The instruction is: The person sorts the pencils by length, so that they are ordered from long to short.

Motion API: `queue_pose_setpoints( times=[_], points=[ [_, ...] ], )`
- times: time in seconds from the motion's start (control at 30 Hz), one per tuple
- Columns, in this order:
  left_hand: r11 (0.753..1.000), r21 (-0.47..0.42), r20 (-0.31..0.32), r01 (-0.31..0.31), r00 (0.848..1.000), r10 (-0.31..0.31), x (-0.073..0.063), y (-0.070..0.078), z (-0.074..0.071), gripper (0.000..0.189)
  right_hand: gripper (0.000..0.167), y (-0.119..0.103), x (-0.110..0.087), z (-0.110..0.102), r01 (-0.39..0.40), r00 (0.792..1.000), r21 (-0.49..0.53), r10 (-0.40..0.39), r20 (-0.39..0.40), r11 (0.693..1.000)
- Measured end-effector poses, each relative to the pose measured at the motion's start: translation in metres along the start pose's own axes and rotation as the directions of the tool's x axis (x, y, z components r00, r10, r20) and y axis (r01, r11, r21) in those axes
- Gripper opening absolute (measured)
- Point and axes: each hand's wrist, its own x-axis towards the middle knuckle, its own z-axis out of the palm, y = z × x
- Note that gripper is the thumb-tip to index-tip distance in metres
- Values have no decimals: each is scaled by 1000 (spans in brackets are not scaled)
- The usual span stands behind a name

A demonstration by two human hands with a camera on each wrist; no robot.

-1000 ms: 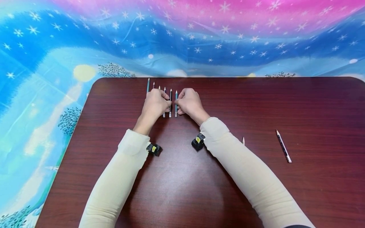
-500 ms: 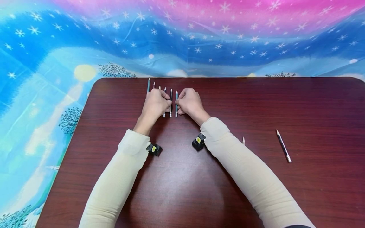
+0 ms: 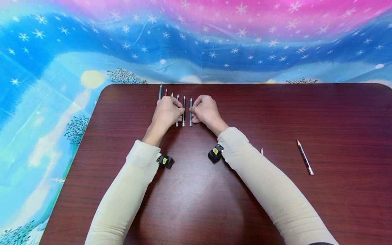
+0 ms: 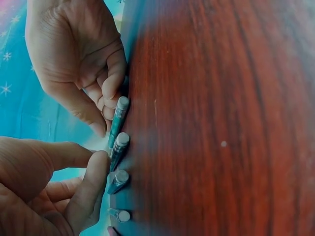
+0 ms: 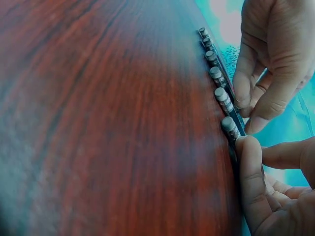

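Note:
Side by side near the table's back edge lie several pencils, sharpened tips pointing away and white eraser ends toward me. My right hand (image 3: pixel 206 110) pinches the teal pencil (image 3: pixel 191 114) at the right end of the row between thumb and forefinger. Just left of it is a black pencil (image 3: pixel 184 102), which my left hand (image 3: pixel 166 110) holds at its side with thumb and fingertips. That hand covers the middles of the pencils farther left. From the right wrist, the eraser end of the teal pencil (image 5: pixel 229 125) shows right at my right fingertips.
Toward the right of the dark red wooden table (image 3: pixel 337 115) lies a loose black-and-white pencil (image 3: pixel 304 158). Another pencil tip (image 3: pixel 261 150) peeks out beside my right sleeve, the rest hidden. A snowflake-patterned cloth (image 3: pixel 196 41) hangs behind the table.
My right hand and the teal pencil have shifted very slightly right, so the gap to the black pencil is a little wider. The left hand has stayed nearly still.

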Motion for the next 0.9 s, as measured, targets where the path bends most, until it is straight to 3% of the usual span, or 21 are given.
queue_pose_setpoints(
  times=[0.27, 0.47, 0.73, 0.9],
  points=[
    [999, -27, -18, -31, 999, 31, -4, 0, -1, 14, 12, -2, -6, -6, -30, 999, 67, 27, 33, 997],
    [987, -146, -10, -73, 997, 73, -19, 0, -5, 20, 6, -4, -15, -18, -11, 999, 37, 9, 53, 999],
    [914, -395, 84, -95, 987, 139, -46, -6, -4, 26, 12, -8, -43, -53, 20, 993, 15, -22, 114, 1000],
    [882, -466, 136, -64, 980, 143, -69, -9, 5, 28, 23, -3, -70, -81, 55, 990, -10, -53, 132, 998]
  ],
)
